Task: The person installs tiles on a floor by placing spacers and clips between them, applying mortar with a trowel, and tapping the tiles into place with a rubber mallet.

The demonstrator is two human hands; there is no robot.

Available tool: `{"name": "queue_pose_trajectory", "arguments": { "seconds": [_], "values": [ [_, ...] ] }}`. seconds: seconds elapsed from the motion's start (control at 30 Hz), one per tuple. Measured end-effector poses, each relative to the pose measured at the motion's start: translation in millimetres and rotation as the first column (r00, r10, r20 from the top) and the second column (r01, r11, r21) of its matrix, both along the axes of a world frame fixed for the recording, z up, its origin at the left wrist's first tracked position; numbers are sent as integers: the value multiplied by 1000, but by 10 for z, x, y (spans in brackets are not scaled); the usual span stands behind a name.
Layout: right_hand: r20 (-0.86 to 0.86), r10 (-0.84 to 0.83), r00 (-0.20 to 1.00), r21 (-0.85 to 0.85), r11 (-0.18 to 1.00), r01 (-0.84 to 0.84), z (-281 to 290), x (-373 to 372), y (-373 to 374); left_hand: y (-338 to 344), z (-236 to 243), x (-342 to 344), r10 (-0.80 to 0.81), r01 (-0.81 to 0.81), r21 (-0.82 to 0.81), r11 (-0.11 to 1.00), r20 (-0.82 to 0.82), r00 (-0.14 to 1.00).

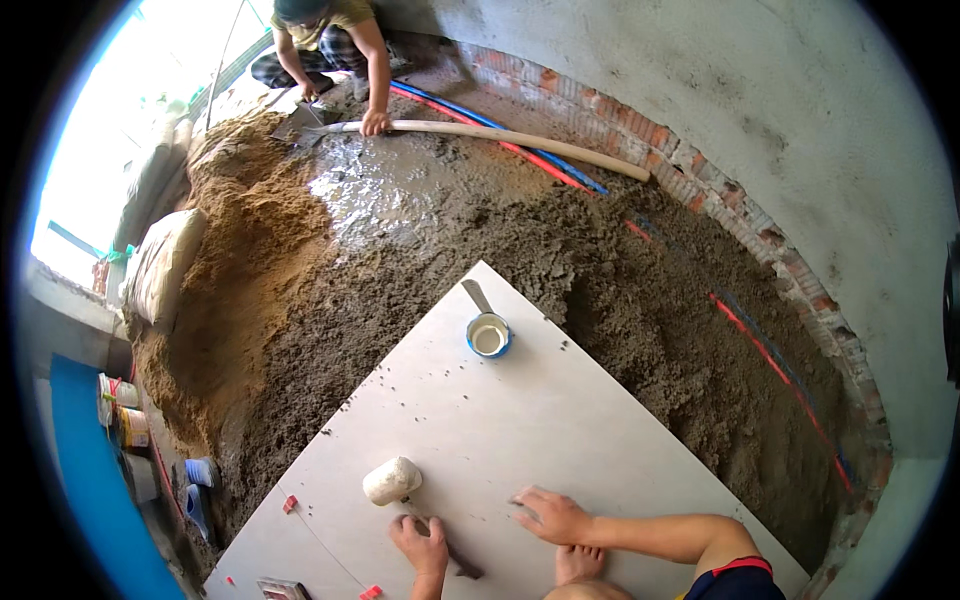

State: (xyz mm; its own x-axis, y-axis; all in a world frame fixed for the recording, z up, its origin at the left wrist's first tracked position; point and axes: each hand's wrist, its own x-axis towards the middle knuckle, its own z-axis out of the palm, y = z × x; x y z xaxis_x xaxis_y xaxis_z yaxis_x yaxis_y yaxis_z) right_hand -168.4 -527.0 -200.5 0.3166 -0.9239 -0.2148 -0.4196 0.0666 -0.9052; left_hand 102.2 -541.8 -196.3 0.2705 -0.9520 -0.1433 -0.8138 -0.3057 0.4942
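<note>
A white-headed mallet (392,481) lies at the lower middle of a large pale floor tile (560,420). My left hand (420,546) is closed round its dark handle, whose end shows to the right of the hand. My right hand (553,516) is laid on the tile with its fingers apart, holding nothing, near my bare foot (578,563). Toward the tile's far corner stands a small blue-rimmed cup (489,335) with pale stuff inside. A flat grey blade-like tool (476,294) sticks out behind the cup.
Red tile spacers (290,504) sit along a joint at the lower left. Damp mortar (640,300) surrounds the tiles, with red and blue pipes (770,360) at the right. Another person (330,50) crouches at the far left, holding a long-handled shovel (500,133). Blue slippers (200,490) lie left.
</note>
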Motion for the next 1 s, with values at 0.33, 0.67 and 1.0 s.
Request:
{"name": "queue_pose_trajectory", "arguments": {
  "seconds": [0.33, 0.67, 1.0],
  "values": [
    [419, -87, 904, 719, 639, -272, -231, 567, -379, -223, 371, -596, 276, 49, 483, 874, -577, 769],
    [-363, 94, 927, 429, 900, 77, 837, -232, -770, -390, 42, 674, 179, -176, -52, 983, 73, 981],
    [-492, -104, 864, -172, 985, 21, 2964, 520, -3653, -349, -842, 2623, 723, -928, -105, 359, 660, 205]
  ]
}}
